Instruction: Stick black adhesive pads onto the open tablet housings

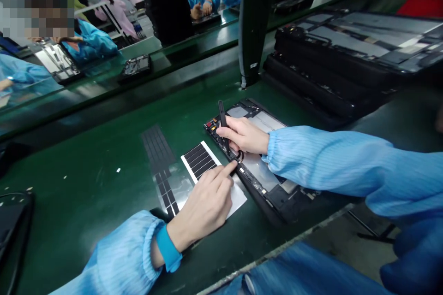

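Right hand (pixel 246 136) fingers pinch black tweezers (pixel 222 111); left hand (pixel 209 196), index outstretched, seemingly empty, should lightly steady the opened tablet (pixel 259 173).

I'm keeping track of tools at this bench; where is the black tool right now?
The black tool is near the head view's middle, held in the right hand over the left edge of the device, close to the left hand.
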Demonstrator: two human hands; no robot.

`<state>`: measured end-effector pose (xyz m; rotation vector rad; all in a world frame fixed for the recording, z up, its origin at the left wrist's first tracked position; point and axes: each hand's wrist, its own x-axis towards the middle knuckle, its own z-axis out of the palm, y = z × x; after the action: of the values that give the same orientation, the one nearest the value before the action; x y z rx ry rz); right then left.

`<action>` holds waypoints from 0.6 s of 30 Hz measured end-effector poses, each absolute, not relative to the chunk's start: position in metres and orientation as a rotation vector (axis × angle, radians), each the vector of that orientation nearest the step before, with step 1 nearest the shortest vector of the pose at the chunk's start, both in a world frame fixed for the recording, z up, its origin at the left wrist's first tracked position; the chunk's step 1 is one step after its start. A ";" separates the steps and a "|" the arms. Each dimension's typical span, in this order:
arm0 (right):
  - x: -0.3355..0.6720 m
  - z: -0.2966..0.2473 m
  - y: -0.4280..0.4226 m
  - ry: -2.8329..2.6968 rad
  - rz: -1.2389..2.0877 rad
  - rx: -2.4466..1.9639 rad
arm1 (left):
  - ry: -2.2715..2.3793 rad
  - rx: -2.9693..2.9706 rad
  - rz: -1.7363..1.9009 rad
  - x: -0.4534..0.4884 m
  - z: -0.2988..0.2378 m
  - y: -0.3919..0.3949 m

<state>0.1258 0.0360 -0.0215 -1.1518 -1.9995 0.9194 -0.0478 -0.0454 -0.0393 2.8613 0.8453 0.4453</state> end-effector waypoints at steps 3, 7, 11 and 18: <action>0.125 -0.024 0.037 -1.972 0.965 -1.161 | 0.944 2.691 0.512 -0.042 -0.043 -0.052; 0.121 -0.024 0.036 -1.942 1.035 -1.167 | 1.021 2.349 0.602 -0.025 -0.038 -0.071; 0.130 -0.010 0.043 -1.957 0.890 -1.242 | 0.996 2.184 0.571 -0.029 -0.019 -0.060; 0.196 0.007 0.064 -2.024 0.265 -1.855 | 1.321 1.943 0.257 -0.033 -0.013 0.028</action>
<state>0.1957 0.0636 0.0072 -1.8555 -2.0236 0.2653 -0.0334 0.0280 -0.0133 1.9429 1.3208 0.2568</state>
